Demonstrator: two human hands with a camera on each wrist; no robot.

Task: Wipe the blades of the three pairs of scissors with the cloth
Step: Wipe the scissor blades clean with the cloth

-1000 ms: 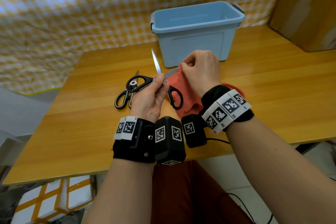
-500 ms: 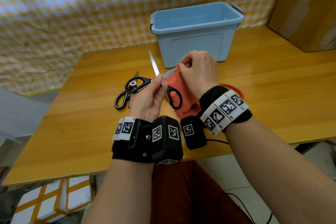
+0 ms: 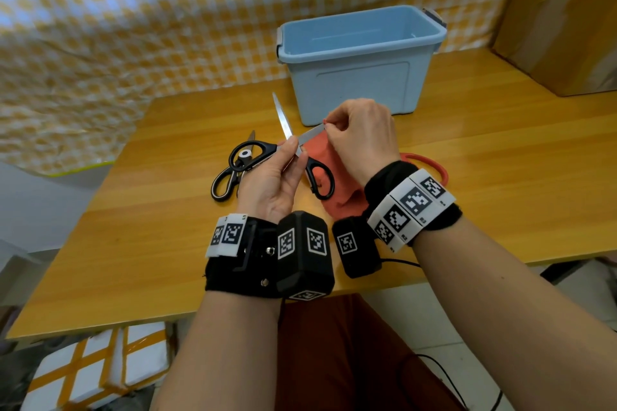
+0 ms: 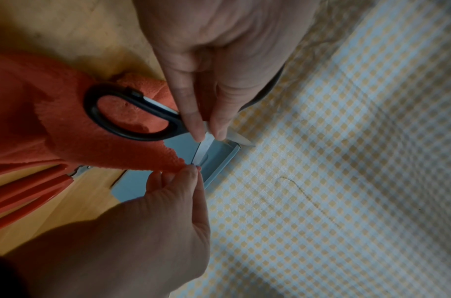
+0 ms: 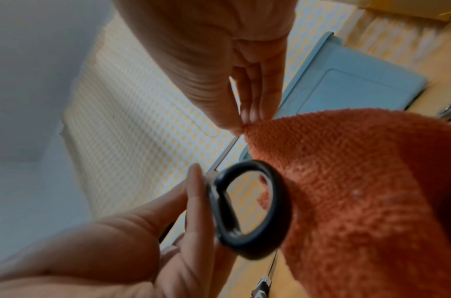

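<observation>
My left hand (image 3: 295,152) pinches a black-handled pair of scissors (image 3: 282,117) at its pivot and holds it spread open above the table. One blade points up and away, the other points right. On the tip of that right-pointing blade my right hand (image 3: 329,123) pinches the orange cloth (image 3: 319,150), and the rest of the cloth hangs under the hand. The left wrist view shows the black handle loop (image 4: 91,108) against the cloth (image 4: 40,121). In the right wrist view my fingertips (image 5: 244,121) grip the cloth's corner (image 5: 359,181).
A second black pair of scissors (image 3: 237,172) lies on the wooden table (image 3: 150,227) left of my hands. A red-handled pair (image 3: 437,165) lies behind my right wrist. A blue plastic bin (image 3: 360,57) stands just beyond, and a cardboard box (image 3: 567,10) is at the far right.
My right hand has slid the cloth outward along the right-pointing blade, from near the pivot to the tip, and bared more steel. The left hand has kept its hold.
</observation>
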